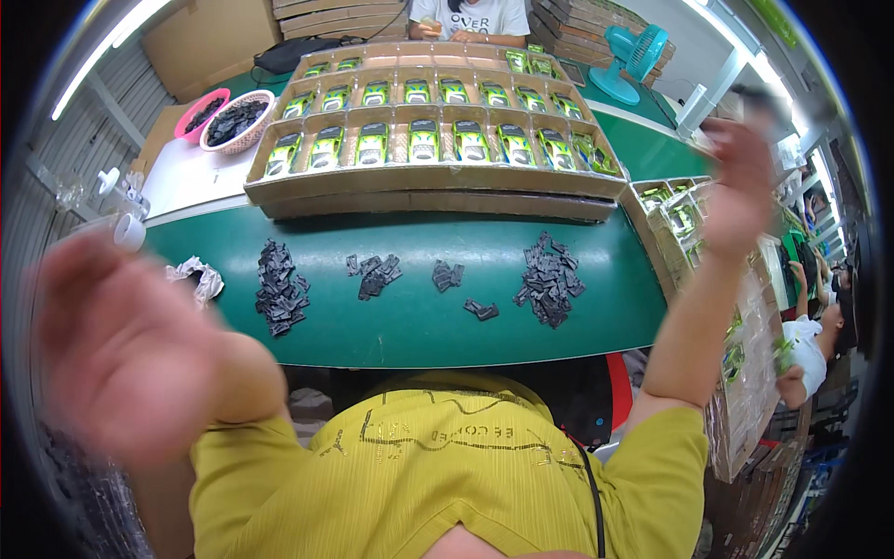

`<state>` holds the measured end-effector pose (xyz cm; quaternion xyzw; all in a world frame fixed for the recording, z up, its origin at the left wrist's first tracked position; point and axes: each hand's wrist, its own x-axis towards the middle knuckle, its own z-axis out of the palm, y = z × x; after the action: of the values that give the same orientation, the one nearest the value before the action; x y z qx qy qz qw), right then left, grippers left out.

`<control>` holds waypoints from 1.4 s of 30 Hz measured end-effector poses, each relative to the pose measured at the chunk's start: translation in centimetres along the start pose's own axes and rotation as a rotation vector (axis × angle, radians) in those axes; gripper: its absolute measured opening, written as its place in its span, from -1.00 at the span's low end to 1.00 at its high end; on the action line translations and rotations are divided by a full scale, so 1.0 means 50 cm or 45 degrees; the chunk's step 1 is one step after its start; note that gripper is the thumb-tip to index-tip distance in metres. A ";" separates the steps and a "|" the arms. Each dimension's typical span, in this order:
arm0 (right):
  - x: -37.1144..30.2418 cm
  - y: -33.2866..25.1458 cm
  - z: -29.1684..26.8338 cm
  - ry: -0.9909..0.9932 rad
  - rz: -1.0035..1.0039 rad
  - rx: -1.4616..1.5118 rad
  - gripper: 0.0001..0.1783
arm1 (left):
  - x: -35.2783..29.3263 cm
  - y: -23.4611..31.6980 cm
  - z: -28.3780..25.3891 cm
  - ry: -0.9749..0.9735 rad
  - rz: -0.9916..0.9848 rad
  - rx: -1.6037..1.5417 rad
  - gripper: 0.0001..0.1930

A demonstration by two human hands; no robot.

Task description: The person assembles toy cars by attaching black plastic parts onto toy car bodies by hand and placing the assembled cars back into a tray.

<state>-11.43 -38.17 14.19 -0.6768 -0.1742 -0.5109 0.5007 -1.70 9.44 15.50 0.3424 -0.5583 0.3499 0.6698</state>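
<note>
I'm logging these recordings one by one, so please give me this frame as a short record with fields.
Left hand: left hand, raised at left, blurred; no held thing visible
Right hand: right hand, raised at right, fingers blurred; no held thing visible
Surface: green table
Loose parts: large left pile and large right pile of black pieces, three smaller clusters between
Behind parts: cardboard tray with green toy cars
Far left: two baskets of black pieces
Far right: teal fan
</note>
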 end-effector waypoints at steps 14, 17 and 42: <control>0.004 0.381 0.183 -0.974 1.262 -1.726 -0.37 | -0.478 -0.068 0.127 -0.755 -0.881 0.542 -0.93; 0.004 0.395 0.128 -0.659 1.249 -1.490 -0.37 | -0.482 -0.076 0.124 -0.718 -0.947 0.529 -0.94; -0.423 0.043 0.246 -0.961 0.999 -0.701 -0.71 | -0.412 -0.058 0.078 -1.242 -1.277 0.711 -0.46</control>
<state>-12.30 -22.74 -4.88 -0.9293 0.0613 -0.0396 0.3620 -3.92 2.84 -4.49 0.8287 -0.4593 -0.0599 0.3141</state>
